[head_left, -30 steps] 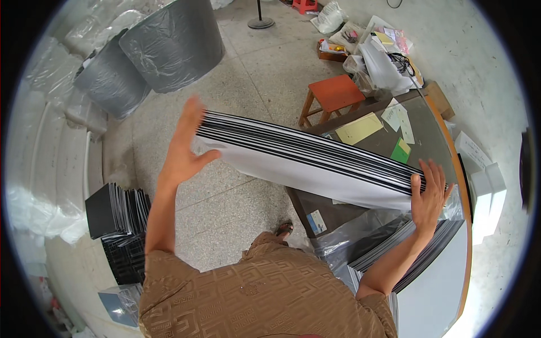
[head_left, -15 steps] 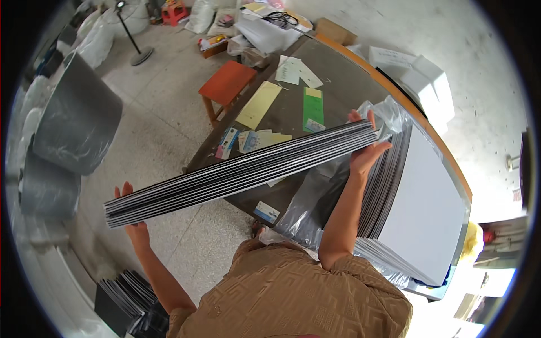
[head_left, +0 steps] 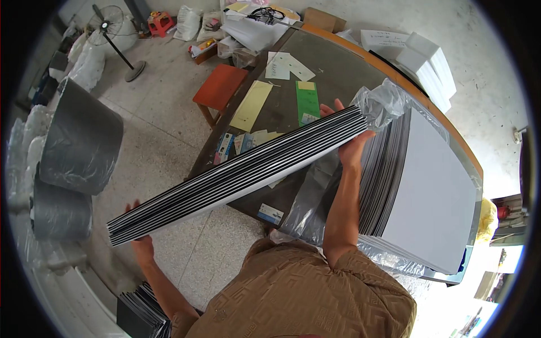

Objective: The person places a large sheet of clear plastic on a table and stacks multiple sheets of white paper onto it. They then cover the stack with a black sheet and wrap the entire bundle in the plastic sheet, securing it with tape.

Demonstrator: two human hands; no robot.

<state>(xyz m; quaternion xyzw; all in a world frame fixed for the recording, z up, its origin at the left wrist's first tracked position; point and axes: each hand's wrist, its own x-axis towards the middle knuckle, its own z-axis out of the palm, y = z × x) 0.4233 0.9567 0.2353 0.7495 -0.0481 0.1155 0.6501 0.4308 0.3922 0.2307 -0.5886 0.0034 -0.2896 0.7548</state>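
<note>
Partly over the table (head_left: 349, 79), there's the stack (head_left: 239, 176): left hand (head_left: 142, 246) grips its near end, right hand (head_left: 351, 150) its far end!

Bench (head_left: 282, 100): dark grey top, orange-brown edging along its far right side. Right portion carries a big stack of boards (head_left: 431, 188) — pale top face, layered edges facing left. Clear plastic sheeting (head_left: 302, 207) runs along the stack's left side, bunched at its far end. Loose flat items further left: long yellow sheet (head_left: 251, 106), green card (head_left: 306, 102) beside it, white sheets (head_left: 278, 66) further back, small cards by the left edge, blue-and-white card (head_left: 270, 213) near the front. Floor (head_left: 160, 121) — pale, speckled — carries an orange-red stool (head_left: 220, 86) just beside the bench.
</note>
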